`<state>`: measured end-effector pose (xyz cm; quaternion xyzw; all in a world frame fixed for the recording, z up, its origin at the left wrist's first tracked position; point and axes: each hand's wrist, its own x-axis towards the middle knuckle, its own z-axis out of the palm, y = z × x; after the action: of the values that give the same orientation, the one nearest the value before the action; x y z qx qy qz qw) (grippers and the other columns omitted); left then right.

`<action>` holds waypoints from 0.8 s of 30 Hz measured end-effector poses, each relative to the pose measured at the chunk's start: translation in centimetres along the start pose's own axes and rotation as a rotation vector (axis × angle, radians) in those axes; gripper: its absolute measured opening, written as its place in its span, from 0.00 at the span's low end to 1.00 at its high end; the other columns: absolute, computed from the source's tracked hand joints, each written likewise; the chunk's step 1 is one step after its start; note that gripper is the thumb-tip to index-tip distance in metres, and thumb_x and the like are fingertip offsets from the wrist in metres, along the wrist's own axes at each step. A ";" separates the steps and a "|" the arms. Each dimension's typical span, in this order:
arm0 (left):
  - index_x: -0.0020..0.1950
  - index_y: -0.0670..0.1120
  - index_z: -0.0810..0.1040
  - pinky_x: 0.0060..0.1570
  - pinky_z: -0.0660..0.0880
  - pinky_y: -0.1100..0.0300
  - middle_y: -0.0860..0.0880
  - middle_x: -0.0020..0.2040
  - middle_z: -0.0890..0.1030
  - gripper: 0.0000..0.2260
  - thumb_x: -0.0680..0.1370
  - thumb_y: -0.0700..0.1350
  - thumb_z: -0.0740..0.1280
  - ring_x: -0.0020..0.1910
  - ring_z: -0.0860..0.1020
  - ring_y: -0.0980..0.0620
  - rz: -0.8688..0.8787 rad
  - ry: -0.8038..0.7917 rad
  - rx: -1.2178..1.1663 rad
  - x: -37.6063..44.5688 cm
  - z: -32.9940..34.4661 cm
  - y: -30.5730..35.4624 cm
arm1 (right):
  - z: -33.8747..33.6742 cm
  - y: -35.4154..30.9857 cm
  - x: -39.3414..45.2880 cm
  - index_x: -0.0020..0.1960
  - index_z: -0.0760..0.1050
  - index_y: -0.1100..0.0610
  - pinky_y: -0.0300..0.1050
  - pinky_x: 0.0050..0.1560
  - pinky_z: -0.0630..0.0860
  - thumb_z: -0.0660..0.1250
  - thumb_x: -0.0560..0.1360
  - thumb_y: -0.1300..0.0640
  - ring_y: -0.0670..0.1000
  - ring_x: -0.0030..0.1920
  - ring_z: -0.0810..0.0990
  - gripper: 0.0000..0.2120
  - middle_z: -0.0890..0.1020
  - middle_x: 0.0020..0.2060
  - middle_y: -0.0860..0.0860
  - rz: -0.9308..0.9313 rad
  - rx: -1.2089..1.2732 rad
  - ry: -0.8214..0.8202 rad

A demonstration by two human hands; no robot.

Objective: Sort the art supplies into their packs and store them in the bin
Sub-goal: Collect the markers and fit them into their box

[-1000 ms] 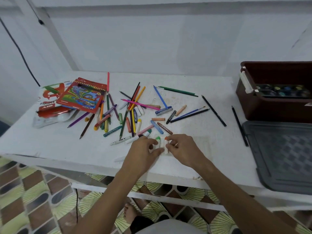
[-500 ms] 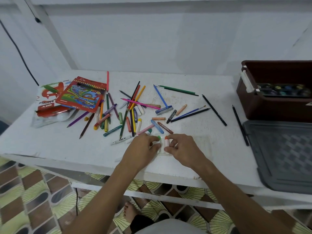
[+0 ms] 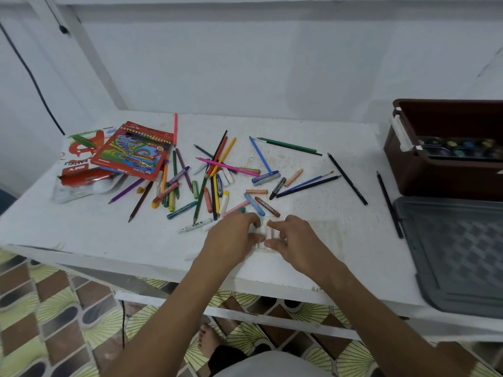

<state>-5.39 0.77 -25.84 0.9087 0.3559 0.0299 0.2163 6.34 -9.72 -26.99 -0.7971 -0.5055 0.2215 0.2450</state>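
Both hands at table's near edge: left hand (image 3: 231, 238) and right hand (image 3: 292, 238), fingers curled, pinching white-wrapped pastel sticks (image 3: 269, 232) set in a clear tray (image 3: 330, 235). Loose pencils and crayons (image 3: 215, 180) scattered behind; one white crayon (image 3: 196, 225) marked "DIY". Red pencil box (image 3: 132, 152) atop pack (image 3: 79, 161) printed "PASTELS". Brown bin (image 3: 443, 170) at right, paint palette (image 3: 460, 148) inside
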 end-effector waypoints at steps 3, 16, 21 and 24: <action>0.57 0.52 0.79 0.42 0.72 0.59 0.54 0.39 0.74 0.14 0.73 0.54 0.71 0.40 0.73 0.53 0.035 -0.052 -0.024 0.3 -0.8 -0.5 | 0.0 0.1 0.1 0.69 0.70 0.54 0.42 0.56 0.70 0.67 0.76 0.50 0.52 0.55 0.75 0.23 0.76 0.56 0.55 0.000 -0.018 -0.018; 0.64 0.52 0.76 0.42 0.69 0.61 0.51 0.45 0.77 0.19 0.74 0.52 0.71 0.41 0.73 0.54 0.094 -0.186 -0.016 0.8 -1.0 -1.3 | -1.0 0.0 0.9 0.66 0.73 0.52 0.34 0.47 0.67 0.73 0.71 0.51 0.43 0.43 0.70 0.25 0.74 0.49 0.49 0.047 0.001 -0.066; 0.61 0.55 0.79 0.36 0.69 0.66 0.54 0.40 0.78 0.15 0.75 0.54 0.70 0.37 0.75 0.59 0.091 -0.180 -0.212 0.2 -2.0 -2.6 | -2.1 0.1 1.1 0.62 0.76 0.50 0.32 0.36 0.69 0.75 0.68 0.51 0.42 0.36 0.72 0.23 0.75 0.41 0.47 0.046 0.064 -0.120; 0.59 0.55 0.80 0.38 0.70 0.64 0.53 0.40 0.79 0.13 0.75 0.52 0.70 0.38 0.76 0.57 0.056 -0.097 -0.257 0.5 -3.0 -3.5 | -2.4 -0.4 1.8 0.60 0.77 0.49 0.31 0.33 0.69 0.76 0.68 0.50 0.43 0.35 0.74 0.22 0.78 0.41 0.46 0.037 0.100 -0.112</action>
<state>-7.91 4.49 -24.59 0.8836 0.3125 0.0374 0.3467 8.26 -8.30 -25.07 -0.7794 -0.4921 0.2952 0.2515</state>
